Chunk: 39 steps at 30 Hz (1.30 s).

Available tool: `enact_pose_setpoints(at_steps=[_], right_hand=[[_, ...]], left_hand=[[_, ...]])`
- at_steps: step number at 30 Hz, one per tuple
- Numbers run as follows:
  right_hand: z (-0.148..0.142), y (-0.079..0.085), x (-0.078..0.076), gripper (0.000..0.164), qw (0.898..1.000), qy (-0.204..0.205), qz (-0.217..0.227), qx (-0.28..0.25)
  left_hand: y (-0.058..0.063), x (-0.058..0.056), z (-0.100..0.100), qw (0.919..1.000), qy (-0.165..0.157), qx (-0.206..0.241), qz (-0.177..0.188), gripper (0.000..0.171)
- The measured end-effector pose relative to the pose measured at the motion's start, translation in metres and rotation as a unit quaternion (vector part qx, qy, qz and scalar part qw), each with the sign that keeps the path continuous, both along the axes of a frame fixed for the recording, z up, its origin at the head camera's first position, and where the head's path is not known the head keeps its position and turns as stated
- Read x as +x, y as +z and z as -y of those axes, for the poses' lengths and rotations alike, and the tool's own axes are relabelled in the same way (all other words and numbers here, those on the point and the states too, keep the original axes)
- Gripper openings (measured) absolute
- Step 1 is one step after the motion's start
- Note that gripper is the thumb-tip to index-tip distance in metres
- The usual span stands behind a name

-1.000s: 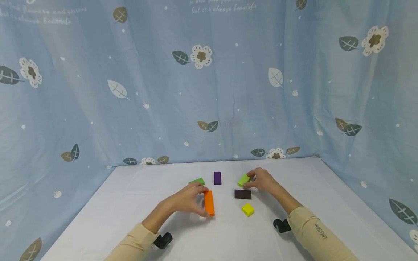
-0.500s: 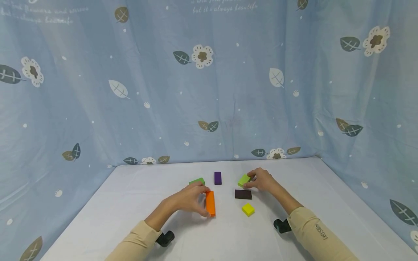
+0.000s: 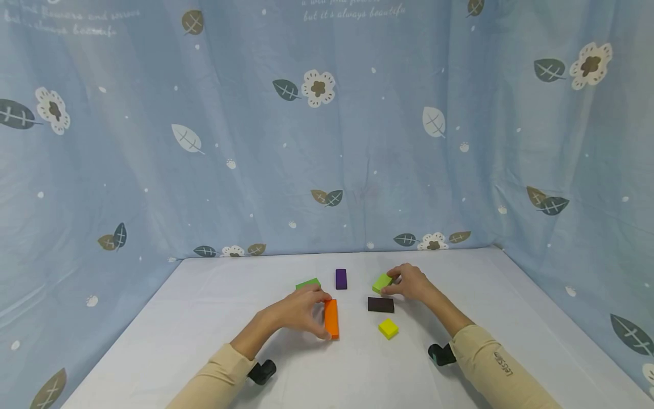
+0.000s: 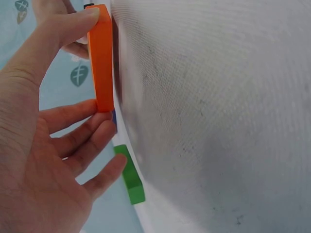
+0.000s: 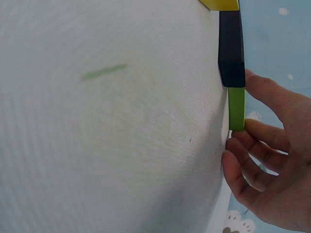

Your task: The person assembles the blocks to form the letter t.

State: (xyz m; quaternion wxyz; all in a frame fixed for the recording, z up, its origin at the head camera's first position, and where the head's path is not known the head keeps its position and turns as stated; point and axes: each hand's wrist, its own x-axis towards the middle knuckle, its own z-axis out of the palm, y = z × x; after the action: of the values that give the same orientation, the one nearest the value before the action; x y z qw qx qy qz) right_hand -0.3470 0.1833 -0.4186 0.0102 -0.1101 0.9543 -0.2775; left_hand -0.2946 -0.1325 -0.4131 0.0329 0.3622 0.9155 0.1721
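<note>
My left hand [image 3: 298, 311] holds a long orange block [image 3: 331, 319] by its two ends, thumb at the near end and fingertips at the far end. In the left wrist view the orange block [image 4: 101, 63] spans thumb to fingers, while the other fingers are spread. A green block [image 3: 308, 283] lies just beyond that hand, partly hidden by it. On the right, my right hand [image 3: 410, 282] pinches a lime-green block [image 3: 382, 282] between thumb and fingers. The right wrist view shows the lime-green block [image 5: 236, 109] low on the tabletop, partly behind a dark block [image 5: 231, 48].
Between the hands lie a purple block [image 3: 341, 279] at the back, the dark block [image 3: 380, 305] just in front of the lime one, and a yellow square block [image 3: 388, 328] nearer. A white cloth covers the table [image 3: 357, 375]; a blue patterned curtain [image 3: 327, 142] surrounds it.
My left hand has slid slightly to the right with the orange block, away from where it was a second ago. The right hand and the other blocks stay in place.
</note>
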Motion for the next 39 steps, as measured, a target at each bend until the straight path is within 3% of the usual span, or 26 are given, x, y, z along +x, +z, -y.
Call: enact_pose_setpoints(at_steps=[39], right_hand=[[-0.0010,-0.0041,-0.0017,0.058,1.000,-0.002,-0.002,-0.006]], left_hand=[[-0.0006,0.0036,-0.0097,0.9998,0.010,-0.009,0.017,0.075]])
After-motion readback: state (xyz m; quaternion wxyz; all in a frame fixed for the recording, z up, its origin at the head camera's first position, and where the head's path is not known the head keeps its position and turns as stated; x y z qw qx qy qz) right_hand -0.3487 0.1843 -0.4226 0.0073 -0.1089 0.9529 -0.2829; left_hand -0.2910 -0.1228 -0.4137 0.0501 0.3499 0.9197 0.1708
